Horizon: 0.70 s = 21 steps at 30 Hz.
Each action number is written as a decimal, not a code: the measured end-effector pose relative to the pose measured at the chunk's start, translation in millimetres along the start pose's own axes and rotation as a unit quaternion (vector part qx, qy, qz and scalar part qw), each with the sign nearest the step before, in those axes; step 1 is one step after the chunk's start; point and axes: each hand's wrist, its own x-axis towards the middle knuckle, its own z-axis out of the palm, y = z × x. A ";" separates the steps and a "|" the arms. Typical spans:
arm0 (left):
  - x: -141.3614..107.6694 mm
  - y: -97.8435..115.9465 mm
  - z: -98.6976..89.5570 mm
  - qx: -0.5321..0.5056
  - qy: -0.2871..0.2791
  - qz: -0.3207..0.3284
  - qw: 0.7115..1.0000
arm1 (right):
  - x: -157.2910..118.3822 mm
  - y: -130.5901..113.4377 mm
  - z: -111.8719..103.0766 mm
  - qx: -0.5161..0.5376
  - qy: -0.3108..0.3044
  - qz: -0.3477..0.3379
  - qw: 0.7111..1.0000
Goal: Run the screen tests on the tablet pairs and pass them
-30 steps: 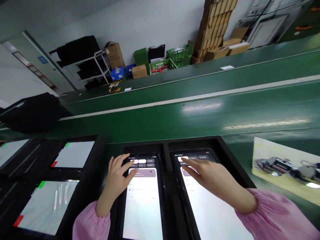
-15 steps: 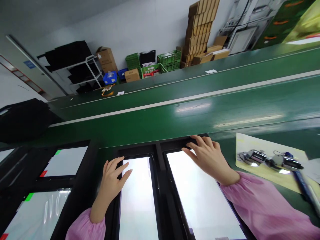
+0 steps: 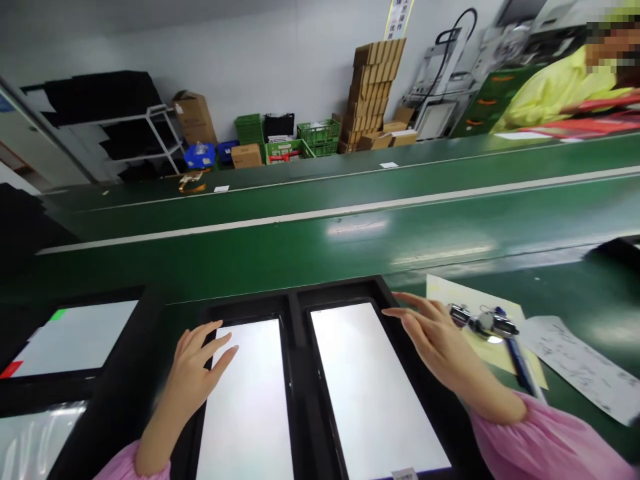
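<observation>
Two lit white screens, the left screen (image 3: 250, 400) and the right screen (image 3: 375, 387), lie side by side in a black tray (image 3: 303, 360). My left hand (image 3: 195, 367) is at the upper left edge of the left screen, fingers apart and holding nothing. Fingers spread and empty, my right hand (image 3: 440, 340) hovers by the upper right edge of the right screen and the tray's rim. Whether the fingertips touch is unclear.
More screens (image 3: 75, 337) with green and red tabs lie at the left. Yellow paper (image 3: 450, 293) with metal tools (image 3: 487, 323), a blue pen (image 3: 523, 367) and a written sheet (image 3: 580, 367) are at the right. Behind the green bench (image 3: 250, 250), a person in yellow (image 3: 545, 90) handles red material.
The view has turned rightward, showing the person in yellow. My right hand has moved off the top of the right screen to its right side. My left hand stays by the left screen.
</observation>
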 end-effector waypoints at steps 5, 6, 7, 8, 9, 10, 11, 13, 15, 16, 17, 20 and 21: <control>2.8 4.2 -4.5 -0.001 0.028 0.040 0.999 | -25.9 -8.7 11.1 0.011 0.012 0.009 1.000; 4.4 6.3 -6.9 -0.004 0.038 0.053 0.998 | -27.0 -10.3 13.0 0.008 0.011 0.010 1.000; 6.5 8.7 -9.4 -0.008 0.048 0.065 0.997 | -26.9 -11.3 14.5 0.007 0.007 0.011 1.000; 9.1 11.1 -11.9 -0.013 0.058 0.078 0.995 | -25.8 -11.8 15.6 0.005 0.001 0.009 1.000; 11.7 13.4 -14.3 -0.020 0.067 0.087 0.994 | -24.0 -11.9 16.4 0.004 -0.007 0.004 1.000; 13.9 15.3 -16.6 -0.026 0.078 0.094 0.992 | -21.8 -11.5 16.6 0.002 -0.014 -0.003 1.000; 14.8 16.7 -19.1 -0.033 0.092 0.096 0.991 | -19.7 -10.7 16.0 0.001 -0.016 -0.009 1.000; 9.1 17.8 -24.9 -0.054 0.134 0.065 0.987 | -19.1 -7.5 11.6 0.010 -0.002 -0.012 1.000; -10.8 17.7 -32.2 -0.098 0.167 -0.046 0.980 | -29.7 -1.7 2.1 0.041 0.026 0.010 0.999; -26.6 18.1 -36.3 -0.131 0.164 -0.118 0.971 | -41.6 2.0 -3.8 0.066 0.030 0.029 0.997; -45.5 19.3 -40.3 -0.163 0.143 -0.196 0.956 | -58.8 5.9 -9.4 0.094 0.024 0.045 0.994; -111.4 28.6 -50.8 -0.200 0.027 -0.337 0.920 | -136.3 15.1 -16.2 0.173 -0.059 0.066 0.981; -132.8 32.9 -53.8 -0.194 0.005 -0.354 0.915 | -165.6 16.0 -13.8 0.188 -0.052 0.090 0.977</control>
